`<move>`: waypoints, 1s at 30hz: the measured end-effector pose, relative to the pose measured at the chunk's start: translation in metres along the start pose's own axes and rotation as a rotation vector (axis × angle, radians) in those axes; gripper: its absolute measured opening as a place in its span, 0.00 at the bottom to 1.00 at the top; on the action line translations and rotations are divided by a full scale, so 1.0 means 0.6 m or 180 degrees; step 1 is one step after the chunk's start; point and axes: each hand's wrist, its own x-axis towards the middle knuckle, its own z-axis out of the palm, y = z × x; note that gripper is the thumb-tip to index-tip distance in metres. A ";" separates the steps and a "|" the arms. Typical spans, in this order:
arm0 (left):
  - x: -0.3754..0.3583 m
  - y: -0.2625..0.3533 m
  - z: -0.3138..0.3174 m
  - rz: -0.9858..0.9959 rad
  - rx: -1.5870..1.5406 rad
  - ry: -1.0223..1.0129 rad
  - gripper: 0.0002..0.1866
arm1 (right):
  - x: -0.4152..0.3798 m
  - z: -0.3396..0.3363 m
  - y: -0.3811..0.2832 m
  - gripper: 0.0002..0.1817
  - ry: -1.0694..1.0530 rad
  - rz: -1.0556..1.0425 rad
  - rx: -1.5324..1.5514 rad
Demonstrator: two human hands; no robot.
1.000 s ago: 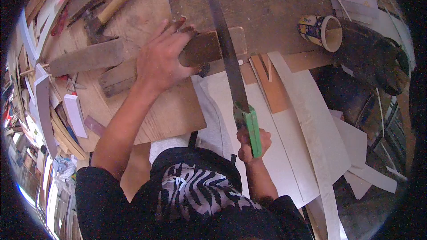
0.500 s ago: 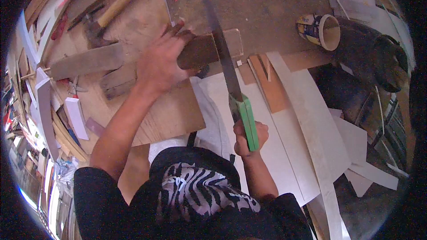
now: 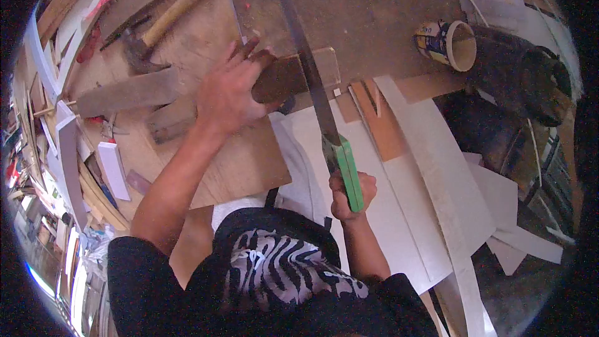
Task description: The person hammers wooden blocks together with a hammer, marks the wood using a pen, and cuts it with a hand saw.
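Note:
My right hand [image 3: 352, 196] is wrapped round the green handle of a handsaw [image 3: 315, 81], whose long blade points away from me. The blade crosses over a short dark wooden board [image 3: 281, 79], close to its far right end. My left hand [image 3: 231, 95] grips the left part of that board, fingers spread across its edge and thumb on the near side. Under the left hand is a sheet of plywood [image 3: 249, 162]. Whether the saw teeth are in the wood cannot be made out.
A claw hammer [image 3: 181, 11] and wood offcuts [image 3: 128, 92] lie left of my left hand. At the right are a paint tub [image 3: 460, 45] lying on its side, a dark cylindrical object [image 3: 518, 68] and long white strips [image 3: 430, 168]. Scrap wood crowds the far left.
The view has shifted slightly, so most things sit a little lower and to the right. Both hands keep their grips on the saw and the board.

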 end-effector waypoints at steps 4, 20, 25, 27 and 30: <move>-0.001 0.005 0.001 -0.0275 -0.0080 -0.0136 0.37 | -0.104 -0.028 0.031 0.16 -0.0432 0.0592 -0.0777; -0.006 0.003 0.001 -0.0140 -0.0043 0.0136 0.38 | -0.107 -0.049 0.012 0.08 -0.0470 0.0371 -0.0632; -0.004 0.007 -0.005 -0.0162 -0.0102 0.0084 0.35 | -0.004 -0.004 -0.017 0.06 -0.0253 0.0193 -0.0322; -0.004 0.007 -0.004 -0.0332 -0.0121 0.0073 0.35 | 0.012 0.007 -0.031 0.06 0.0150 0.0073 0.0233; -0.004 0.007 -0.005 -0.0296 0.0029 -0.0051 0.35 | -0.054 -0.034 -0.025 0.06 -0.0407 0.0213 -0.0726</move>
